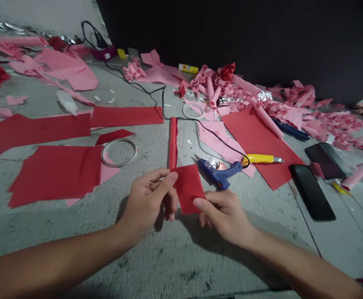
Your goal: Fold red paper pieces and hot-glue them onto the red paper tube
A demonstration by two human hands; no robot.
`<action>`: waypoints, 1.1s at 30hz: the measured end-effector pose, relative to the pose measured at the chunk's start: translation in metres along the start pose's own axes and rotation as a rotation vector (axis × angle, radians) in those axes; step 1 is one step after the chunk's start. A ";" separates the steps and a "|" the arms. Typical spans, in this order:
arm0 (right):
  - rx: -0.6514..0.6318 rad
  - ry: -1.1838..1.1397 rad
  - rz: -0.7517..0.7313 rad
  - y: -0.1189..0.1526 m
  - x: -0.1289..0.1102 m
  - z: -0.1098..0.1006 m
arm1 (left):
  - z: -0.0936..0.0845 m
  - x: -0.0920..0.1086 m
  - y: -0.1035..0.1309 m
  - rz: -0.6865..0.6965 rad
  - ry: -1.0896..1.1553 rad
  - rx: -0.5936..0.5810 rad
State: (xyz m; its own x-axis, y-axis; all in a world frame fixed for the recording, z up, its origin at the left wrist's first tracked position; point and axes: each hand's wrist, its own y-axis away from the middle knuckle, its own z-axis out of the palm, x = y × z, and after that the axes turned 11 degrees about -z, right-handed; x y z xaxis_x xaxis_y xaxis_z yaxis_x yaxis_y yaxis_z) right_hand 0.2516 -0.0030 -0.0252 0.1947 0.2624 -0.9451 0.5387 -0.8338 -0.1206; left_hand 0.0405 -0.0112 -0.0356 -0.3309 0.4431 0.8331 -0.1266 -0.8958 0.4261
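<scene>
— How's the light?
— Dim and flat. The far wall (246, 37) is almost black, while the grey floor (175, 257) catches a soft light from above.
— Shadows?
— Soft ones under both hands, left hand (148, 203) and right hand (223, 214).
— Sharpness?
— Centre is fair; the edges bend and smear, and the forearms blur at the bottom.

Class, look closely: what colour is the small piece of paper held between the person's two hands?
Red. The small piece of paper shows plainly in the head view, pinched between the left hand and right hand.
</scene>
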 end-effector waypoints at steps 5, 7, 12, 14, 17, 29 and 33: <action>0.083 -0.062 0.034 -0.005 -0.002 -0.002 | 0.004 0.000 0.009 0.053 0.007 0.008; 0.189 -0.122 0.064 -0.007 0.000 -0.003 | 0.004 -0.002 0.017 0.109 -0.015 -0.044; 0.373 -0.218 0.094 -0.007 0.006 -0.001 | -0.011 -0.006 0.037 0.531 -0.374 -0.104; 0.412 -0.198 0.071 -0.005 0.005 -0.002 | -0.016 -0.006 0.038 0.622 -0.474 -0.114; 0.497 0.019 -0.081 -0.007 -0.001 -0.013 | -0.014 -0.006 0.031 0.584 -0.514 -0.021; -0.231 1.196 -0.222 -0.026 0.015 -0.107 | 0.000 -0.018 0.019 0.528 -0.690 -0.170; -0.283 1.339 -0.186 -0.027 0.014 -0.112 | 0.002 -0.015 0.019 0.503 -0.736 -0.227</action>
State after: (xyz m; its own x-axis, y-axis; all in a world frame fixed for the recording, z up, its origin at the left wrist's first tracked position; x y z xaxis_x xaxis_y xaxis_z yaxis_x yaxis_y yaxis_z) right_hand 0.3315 0.0780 -0.0011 0.6471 0.7547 0.1078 0.7587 -0.6514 0.0061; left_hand 0.0446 -0.0345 -0.0393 0.2720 -0.1597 0.9489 -0.3355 -0.9400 -0.0620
